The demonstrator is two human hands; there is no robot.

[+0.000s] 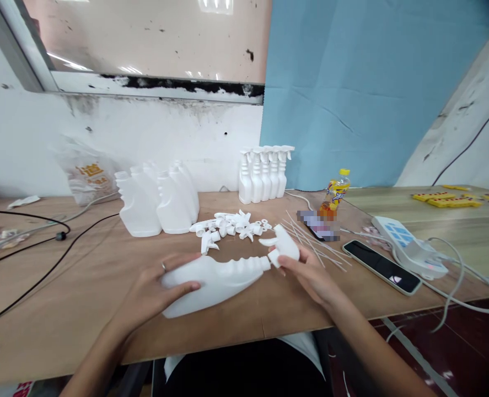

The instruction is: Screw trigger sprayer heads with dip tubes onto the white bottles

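Observation:
My left hand is closed around the body of a white plastic bottle, which is tilted on its side above the table's front edge, neck pointing right. In my right hand is a white trigger spray head, its collar right at the bottle's mouth. Whether the collar touches the neck I cannot tell. Beyond the bottle lies a pile of loose white spray heads. Several thin white tubes are scattered to the right of the pile.
Bottles without heads stand at the back left, and bottles with spray heads stand in a row against the wall. To the right are a drink bottle, a phone, another phone and a power strip. Black cables cross the left side.

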